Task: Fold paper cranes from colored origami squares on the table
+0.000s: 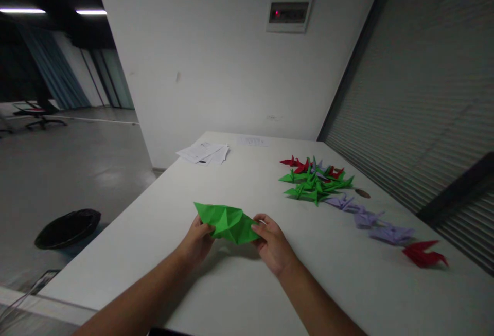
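A creased piece of green origami paper (227, 223), partly opened out with a raised fold in its middle, is held just above the white table (247, 295). My left hand (197, 241) pinches its left side, thumb on top and the other fingers behind it. At the right end, my right hand (272, 243) grips the paper between thumb and fingers. The fingertips under the sheet are hidden.
Folded green paper cranes (316, 187) lie in a pile at the right with red and lilac ones. Lilac cranes (391, 233) and a red crane (424, 254) trail nearer. Printed sheets (204, 152) lie at the far left. A black-lined bin (67, 230) stands beside the table.
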The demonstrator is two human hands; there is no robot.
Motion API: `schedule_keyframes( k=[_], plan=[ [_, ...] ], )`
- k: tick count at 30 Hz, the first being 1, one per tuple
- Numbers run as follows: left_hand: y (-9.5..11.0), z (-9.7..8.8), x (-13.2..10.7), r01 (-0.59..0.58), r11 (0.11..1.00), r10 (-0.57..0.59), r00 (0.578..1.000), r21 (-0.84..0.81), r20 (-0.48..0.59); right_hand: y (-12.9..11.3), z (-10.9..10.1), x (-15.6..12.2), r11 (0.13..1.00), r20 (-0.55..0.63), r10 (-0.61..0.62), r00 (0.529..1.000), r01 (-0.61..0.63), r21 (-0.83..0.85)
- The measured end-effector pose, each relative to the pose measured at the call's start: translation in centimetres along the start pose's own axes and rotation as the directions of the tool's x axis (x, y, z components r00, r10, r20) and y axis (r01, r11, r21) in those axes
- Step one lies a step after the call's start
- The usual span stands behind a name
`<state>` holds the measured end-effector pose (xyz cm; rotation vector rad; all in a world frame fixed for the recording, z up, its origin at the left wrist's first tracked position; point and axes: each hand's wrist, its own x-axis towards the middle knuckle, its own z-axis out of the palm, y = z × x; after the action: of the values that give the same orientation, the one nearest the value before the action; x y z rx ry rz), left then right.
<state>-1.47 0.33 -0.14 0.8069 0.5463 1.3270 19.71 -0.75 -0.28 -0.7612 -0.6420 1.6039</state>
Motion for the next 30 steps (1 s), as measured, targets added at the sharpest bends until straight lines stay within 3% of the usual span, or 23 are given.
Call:
schedule_keyframes(
  k=[4, 7, 14, 18, 21, 25, 30],
  plan=[
    [0.4, 0.0, 0.0, 0.03, 0.999, -0.031, 0.999, -0.019, -0.029, -0.7, -0.4, -0.1, 0.999, 0.013, 0.02, 1.0, -0.019, -0.032],
    [0.6, 0.0, -0.1, 0.059, 0.998, -0.06, 0.998, -0.038, -0.031, -1.2, -0.6, -0.2, 0.995, 0.099, 0.07, 0.993, -0.062, -0.083],
    [1.1, 0.1, -0.3, 0.068, 0.997, -0.065, 0.996, -0.036, 0.069, -1.2, -0.2, -1.0, 0.959, 0.28, 0.265, 0.923, -0.223, -0.173],
    [1.0, -0.4, -0.4, 0.11, 0.993, -0.101, 0.984, -0.052, 0.146, -1.1, 0.4, -1.4, 0.962, 0.347, 0.271, 0.898, -0.242, -0.123],
    [0.9, -0.8, -0.3, 0.151, 0.988, -0.147, 0.975, -0.013, 0.166, -1.2, 0.2, -1.1, 0.971, 0.34, 0.237, 0.91, -0.211, -0.111],
    [1.2, -0.9, -0.1, 0.159, 0.987, -0.161, 0.981, 0.025, 0.11, -1.3, -0.5, -0.6, 0.976, 0.277, 0.215, 0.936, -0.194, -0.103],
    [1.5, -1.3, -0.2, 0.198, 0.98, -0.197, 0.969, 0.011, 0.147, -0.3, -0.5, -0.6, 0.961, 0.287, 0.275, 0.917, -0.257, -0.102]
  ],
)
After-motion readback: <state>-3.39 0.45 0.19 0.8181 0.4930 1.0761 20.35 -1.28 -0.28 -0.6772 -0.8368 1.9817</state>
